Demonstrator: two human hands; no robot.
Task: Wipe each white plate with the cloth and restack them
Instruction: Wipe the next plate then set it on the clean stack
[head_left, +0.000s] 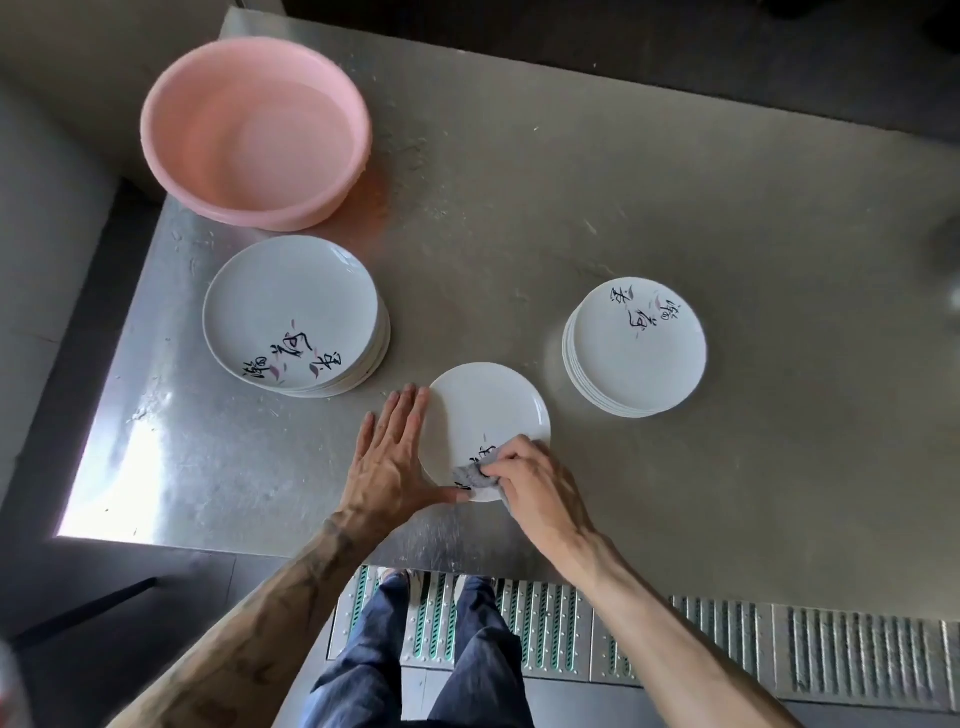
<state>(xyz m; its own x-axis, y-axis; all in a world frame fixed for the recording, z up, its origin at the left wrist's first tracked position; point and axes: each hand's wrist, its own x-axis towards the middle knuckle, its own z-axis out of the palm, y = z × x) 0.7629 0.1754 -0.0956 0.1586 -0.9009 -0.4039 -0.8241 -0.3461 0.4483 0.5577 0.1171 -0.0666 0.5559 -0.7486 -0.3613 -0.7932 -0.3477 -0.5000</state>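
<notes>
A single white plate (483, 410) with black brush lettering lies on the steel table near its front edge. My left hand (387, 457) lies flat with straight fingers against the plate's left rim, thumb at its near edge. My right hand (530, 480) grips a bunched grey cloth (470, 475) and presses it on the near part of the plate. A stack of several white plates (291, 312) stands to the left. Another stack of white plates (636, 345) stands to the right.
A pink plastic basin (254, 130) sits at the back left of the steel table (675, 208). The table's left edge drops off beside the left stack. Below the front edge are a metal floor grate (727, 644) and my legs.
</notes>
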